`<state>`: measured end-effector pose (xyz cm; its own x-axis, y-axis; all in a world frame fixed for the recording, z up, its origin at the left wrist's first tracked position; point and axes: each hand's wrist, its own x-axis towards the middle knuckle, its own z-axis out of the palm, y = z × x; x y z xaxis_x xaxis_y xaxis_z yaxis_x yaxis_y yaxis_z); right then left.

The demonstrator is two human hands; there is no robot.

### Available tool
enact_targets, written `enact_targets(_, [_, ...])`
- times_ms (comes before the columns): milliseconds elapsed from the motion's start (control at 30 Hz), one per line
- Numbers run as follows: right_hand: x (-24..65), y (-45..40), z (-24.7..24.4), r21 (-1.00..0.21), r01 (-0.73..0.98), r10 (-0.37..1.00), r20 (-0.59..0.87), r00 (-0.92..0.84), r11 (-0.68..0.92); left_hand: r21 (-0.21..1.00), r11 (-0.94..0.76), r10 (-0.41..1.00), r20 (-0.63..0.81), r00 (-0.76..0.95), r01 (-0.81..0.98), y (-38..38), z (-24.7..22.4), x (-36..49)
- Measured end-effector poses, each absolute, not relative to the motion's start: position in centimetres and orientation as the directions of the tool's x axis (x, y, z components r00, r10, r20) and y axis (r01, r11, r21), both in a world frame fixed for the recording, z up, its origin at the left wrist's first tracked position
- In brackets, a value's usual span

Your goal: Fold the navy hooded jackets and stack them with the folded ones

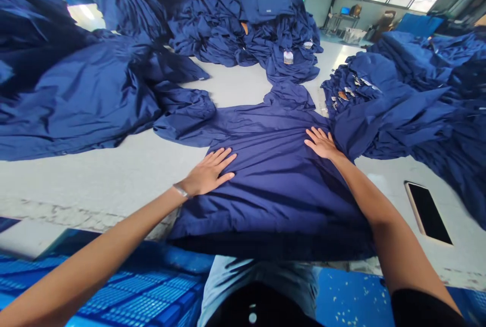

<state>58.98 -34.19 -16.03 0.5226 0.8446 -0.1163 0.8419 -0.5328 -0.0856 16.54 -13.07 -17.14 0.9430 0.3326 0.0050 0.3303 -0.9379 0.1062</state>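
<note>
Head view: I log 1 navy-blue cloth garment [273, 180] spread on the pale, flat-topped table [114, 175], its near end at the front edge. I have the left hand [207, 175] and right hand [322, 145] open, palms down on its 2 sides, neither gripping. 1 dark-screened rectangular phone [429, 213] lies to the right; navy-blue cloth piles [228, 18] sit beyond.

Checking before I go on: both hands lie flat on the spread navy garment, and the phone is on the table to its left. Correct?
Not quite: the head view shows the phone on the table to the garment's right. The left hand and right hand do lie flat on it.
</note>
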Motion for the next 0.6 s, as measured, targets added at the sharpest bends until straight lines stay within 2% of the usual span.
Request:
enact_targets(333, [63.0, -26.5, -15.6, -0.123, 0.839, 0.847, -0.105, 0.520, -0.530, 0.104, -0.927, 0.362, 0.003, 0.932, 0.360, -6.0, -16.8, 21.9])
enact_targets(500, [62.5, -23.2, -13.7, -0.105, 0.820, 0.826, -0.024, 0.563, -0.562, 0.114, -0.904, 0.408, -0.052, 0.912, 0.411, -4.1, -15.8, 25.0])
enact_targets(600, [58.9, -25.5, -12.3, -0.103, 0.865, 0.863, 0.079, 0.499, -0.490, 0.181, -0.933, 0.333, 0.107, 0.937, 0.311, -6.9, -14.0, 23.7])
